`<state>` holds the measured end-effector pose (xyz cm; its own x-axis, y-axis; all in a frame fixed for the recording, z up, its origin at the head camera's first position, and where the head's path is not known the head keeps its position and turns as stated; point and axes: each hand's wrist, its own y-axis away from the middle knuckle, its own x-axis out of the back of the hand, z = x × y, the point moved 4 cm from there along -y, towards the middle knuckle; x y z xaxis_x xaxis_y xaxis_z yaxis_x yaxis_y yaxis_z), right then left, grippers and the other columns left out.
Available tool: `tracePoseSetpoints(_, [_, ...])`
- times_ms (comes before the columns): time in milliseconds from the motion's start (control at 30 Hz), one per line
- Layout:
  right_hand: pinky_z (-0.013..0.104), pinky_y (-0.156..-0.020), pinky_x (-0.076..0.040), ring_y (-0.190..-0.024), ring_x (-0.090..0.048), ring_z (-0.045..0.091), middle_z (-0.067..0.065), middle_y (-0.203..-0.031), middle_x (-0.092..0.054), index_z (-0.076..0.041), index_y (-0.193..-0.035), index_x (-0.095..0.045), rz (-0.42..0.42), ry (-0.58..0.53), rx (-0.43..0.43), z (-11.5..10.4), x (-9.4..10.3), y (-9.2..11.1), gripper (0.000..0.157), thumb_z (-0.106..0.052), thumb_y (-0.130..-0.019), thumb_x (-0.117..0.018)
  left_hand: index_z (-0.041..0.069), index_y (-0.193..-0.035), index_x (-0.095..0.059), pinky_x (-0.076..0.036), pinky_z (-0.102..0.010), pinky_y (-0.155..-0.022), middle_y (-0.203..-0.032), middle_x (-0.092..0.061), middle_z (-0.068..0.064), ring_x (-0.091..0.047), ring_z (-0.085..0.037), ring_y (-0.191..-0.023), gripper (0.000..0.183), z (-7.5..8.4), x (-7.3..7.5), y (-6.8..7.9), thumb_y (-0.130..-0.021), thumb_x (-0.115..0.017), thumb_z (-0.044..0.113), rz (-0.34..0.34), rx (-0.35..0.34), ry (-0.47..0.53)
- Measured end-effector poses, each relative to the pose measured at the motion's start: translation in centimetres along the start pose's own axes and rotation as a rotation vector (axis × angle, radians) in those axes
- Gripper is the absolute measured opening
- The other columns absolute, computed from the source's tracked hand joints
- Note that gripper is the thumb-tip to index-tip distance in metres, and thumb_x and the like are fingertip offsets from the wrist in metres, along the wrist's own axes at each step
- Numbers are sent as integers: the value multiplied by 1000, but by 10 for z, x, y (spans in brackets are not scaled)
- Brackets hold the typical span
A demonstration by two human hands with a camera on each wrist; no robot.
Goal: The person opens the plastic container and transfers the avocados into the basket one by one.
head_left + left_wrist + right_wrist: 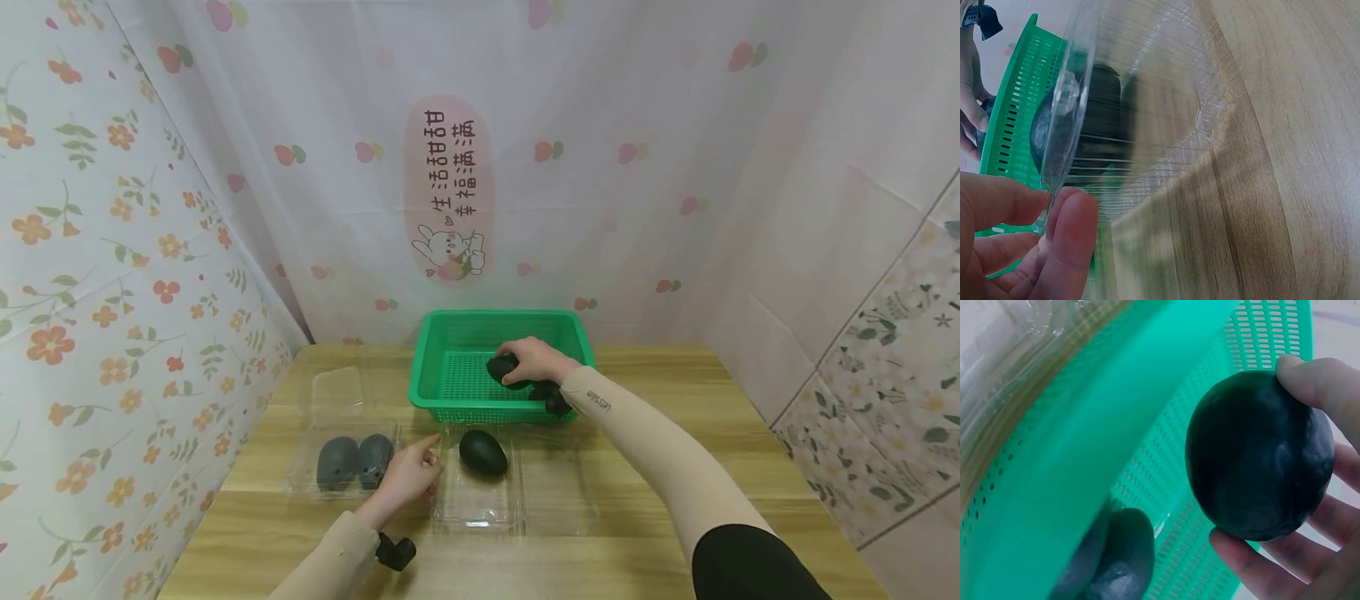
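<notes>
My right hand [534,360] grips a dark, egg-shaped avocado [1260,456], thumb on one side and fingers round the other, over the green plastic basket [427,350]. Other dark avocados [1125,553] lie inside that basket, partly hidden by its wall in the right wrist view. With thumb and fingers, my left hand [411,471] pinches the left rim of a clear plastic clamshell box [476,507]. One avocado [483,454] sits in the box, towards its back end. Its clear lid [558,492] lies folded out to the right.
Left of my left hand stands another clear clamshell box [300,479] holding two dark avocados [356,461], its lid [337,392] folded back. Everything stands on a wood-grain table [652,500]. Printed curtains [600,208] hang close behind the basket and along both sides.
</notes>
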<state>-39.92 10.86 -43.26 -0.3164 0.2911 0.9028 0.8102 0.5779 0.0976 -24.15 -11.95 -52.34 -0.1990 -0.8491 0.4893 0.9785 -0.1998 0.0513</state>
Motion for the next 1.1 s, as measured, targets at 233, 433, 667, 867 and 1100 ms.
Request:
tracePoseSetpoints(233, [39,-79,-51,-98,-57,22,10,-122,-59,-10,-135,-56,-51,15,-10,-2,-11,1,53,-26,-87,-73,-7,-141,-43,-54,-35,-43,-78,-57,-4,-55,-14,-46,54,1,1,0,-89,-57,-2,5,2,1])
tracePoseSetpoints(433, [38,-78,-50,-95,-57,20,8,-119,-60,-11,-133,-57,-65,10,-16,1,-19,1,52,-27,-87,-73,-7,-142,-42,-54,-35,-43,-79,-58,-4,-56,-15,-47,54,1,1,0,-90,-56,-2,-3,-8,2])
tracePoseSetpoints(667, [38,-79,-50,-96,-57,20,9,-119,-60,-10,-131,-58,-95,21,-17,4,-23,0,50,-27,-86,-74,-8,-141,-43,-54,-35,-43,-79,-57,-3,-56,-14,-46,54,1,1,0,-89,-56,-2,5,-12,-12])
tracePoseSetpoints(867, [40,-83,-51,-102,-58,24,11,-120,-60,-7,-131,-58,-108,34,-14,5,-27,-1,51,-26,-86,-74,-8,-140,-43,-54,-34,-43,-79,-57,-3,-56,-14,-46,54,1,1,1,-88,-57,-2,9,-10,-12])
tracePoseSetpoints(1100, [42,-88,-51,-111,-56,28,12,-126,-58,-6,-131,-59,-115,41,-32,6,-30,1,50,-26,-88,-72,-7,-140,-44,-53,-32,-42,-79,-57,-3,-57,-14,-46,54,2,1,1,-88,-57,-1,10,-9,-20])
